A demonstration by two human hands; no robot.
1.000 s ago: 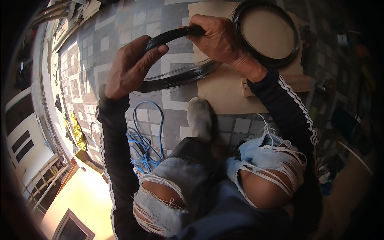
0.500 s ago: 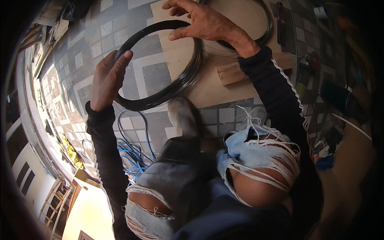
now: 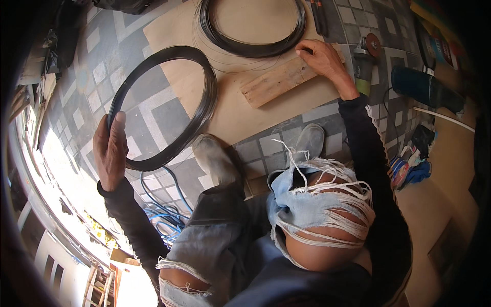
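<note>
Gripping the coil (image 3: 208, 94) left of the plank (image 3: 279, 84), the left hand (image 3: 111, 149) clamps its fingers on the rim; one-sided support could let turns spring loose. Over the plank's right end, the right hand (image 3: 326, 60) curls; whether its fingers meet, I cannot tell.

Black sleeves (image 3: 362, 133), frayed blue jeans (image 3: 287, 207)
</note>
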